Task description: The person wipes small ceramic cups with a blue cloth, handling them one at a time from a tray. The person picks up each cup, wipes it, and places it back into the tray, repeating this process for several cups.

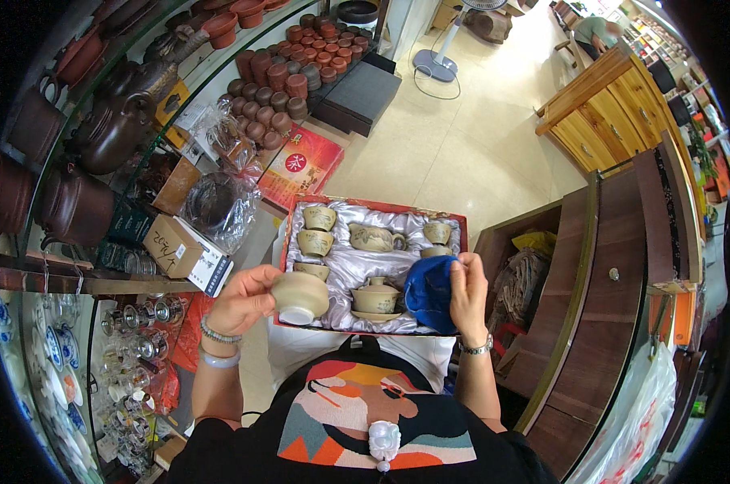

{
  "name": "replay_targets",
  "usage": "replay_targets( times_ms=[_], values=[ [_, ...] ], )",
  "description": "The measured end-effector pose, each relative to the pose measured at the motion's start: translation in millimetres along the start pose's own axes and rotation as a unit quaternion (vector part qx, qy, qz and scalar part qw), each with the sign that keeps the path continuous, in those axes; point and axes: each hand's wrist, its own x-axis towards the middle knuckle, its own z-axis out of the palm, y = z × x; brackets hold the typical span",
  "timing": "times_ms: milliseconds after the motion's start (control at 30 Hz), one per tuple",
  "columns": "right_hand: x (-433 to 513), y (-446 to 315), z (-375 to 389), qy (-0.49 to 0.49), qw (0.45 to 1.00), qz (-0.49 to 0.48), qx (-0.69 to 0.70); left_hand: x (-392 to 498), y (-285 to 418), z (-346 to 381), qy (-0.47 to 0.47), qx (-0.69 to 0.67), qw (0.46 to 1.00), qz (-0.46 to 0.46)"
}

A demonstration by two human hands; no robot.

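Between the finger and thumb of my left hand [248, 297] is a beige ceramic cup [300, 298], tilted so that its pale foot faces me. A blue cloth [430, 293] hangs from my right hand [469, 296]. Both are above an uncovered gift box [379, 202] lined with white satin [365, 269], which rests across my lap. In its hollows sit a lidded gaiwan with saucer [375, 300], a handled pitcher [371, 238] and several small teacups [316, 243] with painted decoration. The blue cloth and the held cup hide parts of the box's near corners.
Glass shelves at left hold dark clay pots [112, 130], rows of small clay cups [274, 115] and glass teaware [138, 345]. A red box [302, 166] lies beyond. A brown cabinet [589, 302] stands at right. Farther off are a fan [440, 63], a wooden drawer chest [613, 118] and a person [592, 36].
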Motion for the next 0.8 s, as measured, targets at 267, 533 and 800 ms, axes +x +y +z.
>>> replay_targets(
  times_ms=[267, 533, 800],
  values=[
    [26, -29, -36, -0.085, 0.984, -0.019, -0.157, 18, -40, 10, 0.089, -0.154, 0.984, -0.016],
    [44, -37, -105, -0.309, 0.940, 0.095, -0.108, 27, -47, 19, 0.123, 0.008, 0.992, -0.001],
    [-4, -57, -43, -0.184, 0.895, 0.071, 0.401, 52, -47, 61, 0.092, 0.153, 0.984, 0.018]
  ],
)
